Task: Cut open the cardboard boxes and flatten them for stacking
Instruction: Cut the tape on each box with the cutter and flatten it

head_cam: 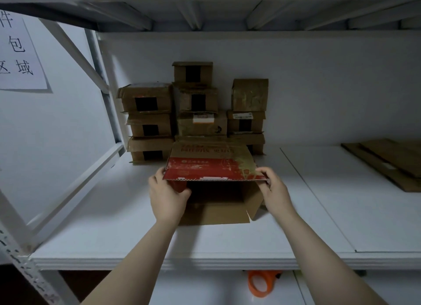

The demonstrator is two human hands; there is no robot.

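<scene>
Sideways, open red box (pixel 211 165) in hands (pixel 167 192) (pixel 274 189), stacked boxes (pixel 201 124) behind

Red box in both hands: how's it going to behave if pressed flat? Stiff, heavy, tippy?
Probably light: the red box looks empty through its open front. Likely folds easily, since its near flaps splay open. It may skid on the smooth white shelf, though the left hand and right hand grip its top corners.

Red box (pixel 211 168), open end twd camera.
</scene>
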